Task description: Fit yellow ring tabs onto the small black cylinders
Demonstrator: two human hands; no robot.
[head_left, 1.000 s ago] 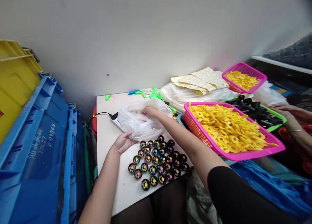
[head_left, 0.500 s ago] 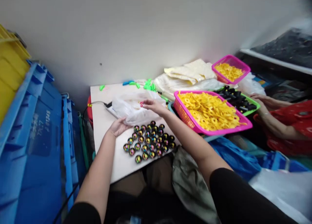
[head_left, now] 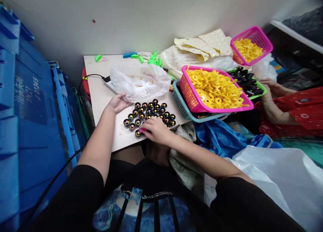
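Note:
Between the thumb and fingers of my right hand (head_left: 156,129) is a small pink piece (head_left: 141,130), too small to make out its kind. It is held at the nearest of several small black round cups (head_left: 137,133), close to the table's front edge. These cups carry bright multicoloured bits inside and stand grouped together; my right hand hides a few. My left hand (head_left: 119,103) rests open, palm up, by the near left edge of a white plastic bag (head_left: 121,85). Small coloured pieces show inside the bag's opening.
A pink basket (head_left: 186,90) of yellow ring-ended pieces sits on a teal basket (head_left: 179,102) at right. Behind are another pink basket (head_left: 262,40) and cream sheets (head_left: 194,47). Blue crates (head_left: 37,124) line the left. A co-worker's hands (head_left: 271,87) are by black parts (head_left: 243,80).
My right hand has moved from above the plastic bag down to the front cups, still holding a small pink piece. My left hand stays beside the bag. The view has tilted downward.

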